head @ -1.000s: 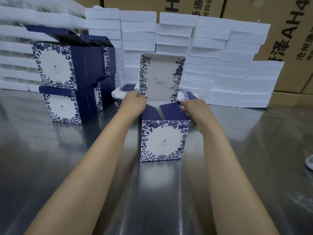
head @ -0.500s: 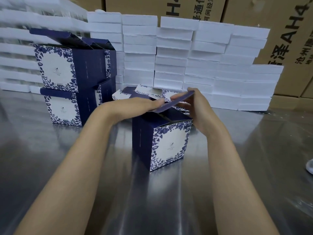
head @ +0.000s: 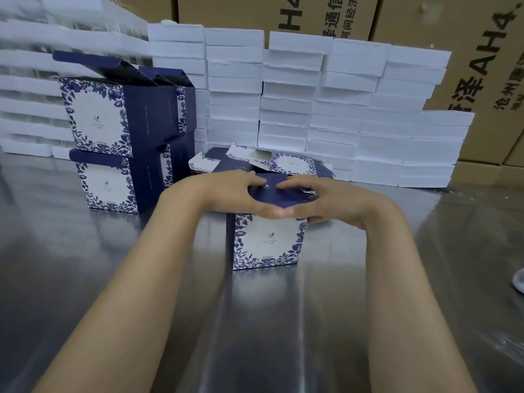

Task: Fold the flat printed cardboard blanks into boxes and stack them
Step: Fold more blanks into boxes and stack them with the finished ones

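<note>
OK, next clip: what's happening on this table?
A person is closing a blue floral box on the steel table. The left hand and right hand press its dark lid flap down. Folded boxes stand stacked at left; flat blanks lie behind, before white foam slabs.

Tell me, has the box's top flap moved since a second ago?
Yes. The top flap stood upright against the white foam stacks; now it lies folded down flat, under the left hand and right hand.
</note>
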